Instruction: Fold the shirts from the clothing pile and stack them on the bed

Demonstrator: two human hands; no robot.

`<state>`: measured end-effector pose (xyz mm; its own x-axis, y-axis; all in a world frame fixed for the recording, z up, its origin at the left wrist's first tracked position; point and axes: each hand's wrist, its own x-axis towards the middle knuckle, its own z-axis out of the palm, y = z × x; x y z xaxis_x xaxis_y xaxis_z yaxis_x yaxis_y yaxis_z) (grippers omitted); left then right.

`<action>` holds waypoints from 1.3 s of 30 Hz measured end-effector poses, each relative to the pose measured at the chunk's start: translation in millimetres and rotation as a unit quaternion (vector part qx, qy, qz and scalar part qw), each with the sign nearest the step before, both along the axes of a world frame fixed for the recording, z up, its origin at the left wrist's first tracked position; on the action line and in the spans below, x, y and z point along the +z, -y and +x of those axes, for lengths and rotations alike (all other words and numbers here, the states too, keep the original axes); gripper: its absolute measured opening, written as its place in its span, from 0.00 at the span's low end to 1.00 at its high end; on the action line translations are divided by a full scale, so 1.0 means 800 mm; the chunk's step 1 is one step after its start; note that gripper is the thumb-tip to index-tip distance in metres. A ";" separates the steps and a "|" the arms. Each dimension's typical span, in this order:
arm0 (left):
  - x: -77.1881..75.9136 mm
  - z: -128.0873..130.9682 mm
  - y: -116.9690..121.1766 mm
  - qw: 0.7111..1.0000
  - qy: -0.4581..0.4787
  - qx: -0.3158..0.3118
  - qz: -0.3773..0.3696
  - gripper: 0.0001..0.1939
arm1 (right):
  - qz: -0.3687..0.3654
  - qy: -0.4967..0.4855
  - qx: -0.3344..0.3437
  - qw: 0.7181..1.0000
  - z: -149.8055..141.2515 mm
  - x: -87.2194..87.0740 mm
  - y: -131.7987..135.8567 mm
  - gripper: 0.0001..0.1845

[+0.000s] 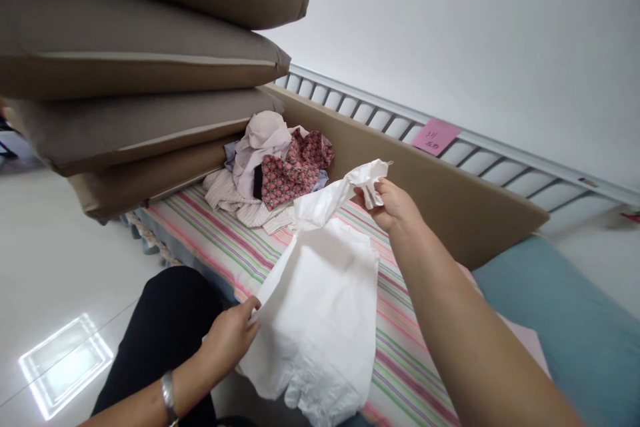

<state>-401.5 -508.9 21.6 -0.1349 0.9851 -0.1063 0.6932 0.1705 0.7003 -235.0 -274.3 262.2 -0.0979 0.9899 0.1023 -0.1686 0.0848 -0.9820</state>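
A white garment [323, 307] hangs over the striped bed sheet [220, 233], stretched between both hands. My right hand [393, 207] is closed on a bunched upper corner of it, raised above the bed. My left hand [230, 337] grips the garment's lower left edge, near my knee in black trousers [165, 320]. A silver bracelet [169, 397] sits on my left wrist. The garment's bottom hem drapes past the bed's edge.
A pile of clothes [273, 170], pink, floral red and striped, lies at the far end of the bed. Stacked brown cushions [130, 73] loom at upper left. A cardboard panel [430, 193] lines the wall side, with a pink note [435, 137] above. A teal cover [565, 327] lies right.
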 end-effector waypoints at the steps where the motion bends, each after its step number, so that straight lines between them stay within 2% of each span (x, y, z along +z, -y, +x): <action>1: 0.001 0.005 0.000 1.000 -0.006 -0.009 -0.006 0.13 | -0.015 0.006 -0.007 1.000 0.008 0.003 0.003 0.06; 6: -0.004 0.026 0.005 0.998 -0.013 -0.053 -0.019 0.15 | -0.046 0.005 -0.059 0.997 0.049 0.006 0.023 0.08; 11: -0.023 0.047 0.008 0.995 0.018 -0.096 -0.022 0.17 | -0.049 0.002 -0.084 0.995 0.092 -0.013 0.039 0.09; 15: -0.036 0.064 0.006 0.992 0.053 -0.117 -0.012 0.17 | -0.068 0.010 -0.116 0.991 0.119 -0.026 0.039 0.10; 18: -0.051 0.073 0.000 0.989 0.060 -0.134 -0.033 0.17 | -0.070 0.026 -0.118 0.990 0.131 -0.032 0.031 0.10; 21: -0.075 0.078 -0.006 0.987 0.049 -0.143 -0.057 0.18 | -0.066 0.041 -0.112 0.991 0.136 -0.044 0.026 0.09; 25: -0.110 0.077 -0.012 0.984 0.078 -0.151 -0.048 0.19 | -0.084 0.076 -0.082 0.990 0.139 -0.083 0.038 0.11; 29: -0.129 0.073 -0.017 0.983 0.081 -0.164 -0.029 0.15 | -0.148 0.077 -0.090 0.982 0.152 -0.147 0.065 0.24; 32: -0.132 0.069 -0.021 0.982 0.064 -0.174 -0.040 0.12 | -0.186 0.077 -0.093 0.975 0.163 -0.191 0.081 0.31; 34: -0.129 0.068 -0.023 0.983 0.057 -0.168 -0.052 0.11 | -0.190 0.076 -0.080 0.976 0.169 -0.208 0.085 0.31; 36: -0.122 0.068 -0.022 0.984 0.055 -0.160 -0.055 0.08 | -0.180 0.070 -0.080 0.978 0.173 -0.211 0.085 0.30; 39: -0.106 0.072 -0.020 0.984 0.065 -0.160 -0.044 0.06 | -0.163 0.066 -0.114 0.978 0.178 -0.188 0.073 0.30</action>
